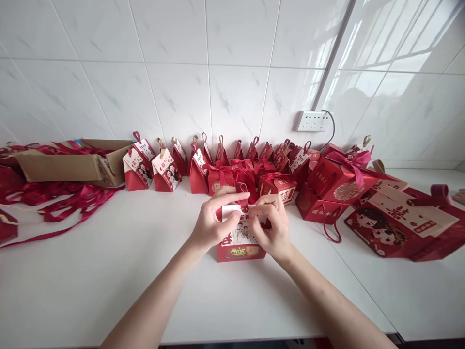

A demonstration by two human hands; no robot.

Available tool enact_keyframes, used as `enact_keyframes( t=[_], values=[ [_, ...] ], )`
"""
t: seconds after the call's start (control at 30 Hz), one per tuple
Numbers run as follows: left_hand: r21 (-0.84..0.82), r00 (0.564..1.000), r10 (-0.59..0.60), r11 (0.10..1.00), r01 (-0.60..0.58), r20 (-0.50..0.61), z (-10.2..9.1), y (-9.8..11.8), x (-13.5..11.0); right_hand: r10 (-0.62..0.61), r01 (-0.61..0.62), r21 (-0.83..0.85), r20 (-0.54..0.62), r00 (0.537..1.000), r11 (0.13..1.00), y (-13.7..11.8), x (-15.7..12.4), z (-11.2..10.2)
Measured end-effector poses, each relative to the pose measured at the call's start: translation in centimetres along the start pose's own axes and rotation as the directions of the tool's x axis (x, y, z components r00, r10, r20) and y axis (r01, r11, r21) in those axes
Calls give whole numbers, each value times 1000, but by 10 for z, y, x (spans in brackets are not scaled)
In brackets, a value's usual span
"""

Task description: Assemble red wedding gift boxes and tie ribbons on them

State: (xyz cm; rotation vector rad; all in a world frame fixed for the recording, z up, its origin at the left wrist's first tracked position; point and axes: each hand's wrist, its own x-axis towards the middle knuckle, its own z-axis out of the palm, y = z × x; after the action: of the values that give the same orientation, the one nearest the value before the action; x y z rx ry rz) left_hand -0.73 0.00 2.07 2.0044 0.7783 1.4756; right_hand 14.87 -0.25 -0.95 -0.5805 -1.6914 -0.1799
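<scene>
A red gift box [241, 252] stands upright on the white table in front of me, with a printed white panel and a small window low on its front. Its red loop handle [241, 187] rises between my hands. At the top left edge, my left hand [217, 218] grips the box between thumb and fingers. My right hand [271, 224] pinches the upper right part with bent fingers. The fingers hide much of the top edge, and the exact grip points are partly covered.
Finished-looking red boxes [138, 169] line the wall. Ribboned boxes [339, 177] are stacked at right beside larger printed bags [397, 218]. A cardboard box [58, 167] and loose red ribbons [78, 206] lie at left. A power strip [311, 121] is on the tiled wall.
</scene>
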Motion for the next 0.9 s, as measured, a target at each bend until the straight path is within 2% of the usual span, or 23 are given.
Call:
enact_keyframes(
  t=[0.2, 0.43, 0.9],
  values=[
    [23, 1000, -17, 1000, 18, -21, 1, -2, 0, 143, -144, 39, 5, 990, 989, 1, -2, 1],
    [-1, 999, -44, 999, 44, -5, 0, -1, 1, 152, -153, 34, 28, 988, 988, -1, 1, 1],
    [39, 998, -55, 998, 57, -40, 1, -6, 2, 215, -217, 81, 25, 976, 973, -3, 1, 1]
  ],
)
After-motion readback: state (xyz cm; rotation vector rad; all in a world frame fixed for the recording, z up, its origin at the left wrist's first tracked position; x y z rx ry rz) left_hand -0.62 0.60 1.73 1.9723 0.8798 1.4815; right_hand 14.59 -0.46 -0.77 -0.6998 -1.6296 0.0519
